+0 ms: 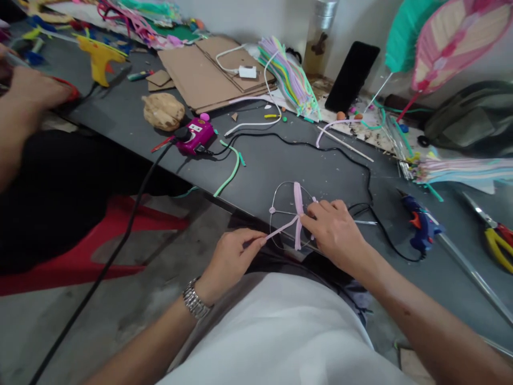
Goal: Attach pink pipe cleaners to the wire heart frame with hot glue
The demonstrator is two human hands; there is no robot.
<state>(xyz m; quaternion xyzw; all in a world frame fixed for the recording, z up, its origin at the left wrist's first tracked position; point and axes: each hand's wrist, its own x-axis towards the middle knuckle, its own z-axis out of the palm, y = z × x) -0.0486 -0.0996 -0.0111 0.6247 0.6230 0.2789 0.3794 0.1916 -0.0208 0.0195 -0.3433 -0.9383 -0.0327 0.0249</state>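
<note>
A round thin wire frame [274,193] lies at the table's front edge, partly over it. Strips of pink pipe cleaner [297,199] run across its middle. My left hand [236,251], with a metal watch on the wrist, pinches the free end of a pink pipe cleaner [280,230] that stretches toward the frame's centre. On the frame's right side my right hand [334,227] presses down with bent fingers, thumb and forefinger at the pink strips where the pipe cleaner meets them. Its fingers cover the right part of the frame.
A blue glue gun [420,224] and yellow-handled pliers [495,240] lie to the right. A black cable [304,142] winds over the table from a magenta power socket [196,135]. Bundled pipe cleaners [288,75] and cardboard [208,69] sit behind. Another person's hand [38,88] works at left, near a yellow glue gun [98,59].
</note>
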